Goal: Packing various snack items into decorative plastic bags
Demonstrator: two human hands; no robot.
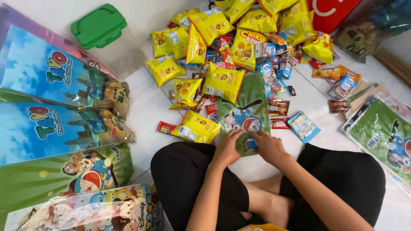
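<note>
1. Green bag (250, 100) with a cartoon print lies flat on the white floor (145, 115), just in front of the person's crossed legs, its near end under both hands.
2. Left hand (228, 147) grips the bag's near edge, fingers curled over it.
3. Right hand (269, 146) grips the same edge beside the left, fingers closed; a small blue packet (251, 143) sits between the two hands at the bag mouth. Cannot tell which hand pinches it.
4. Yellow snack packs (224, 82) overlap the bag's far left corner; one more (196, 127) lies just left of it.
5. Behind the bag: a heap of yellow packs, small blue packets and red and brown bars.
6. A light-blue packet (303, 126) lies alone right of the bag.
7. Far right: another green bag (381, 132) on a stack.
8. Left side: filled cartoon bags (47, 124) in a row.
9. Top left: clear tub with green lid (99, 25).
</note>
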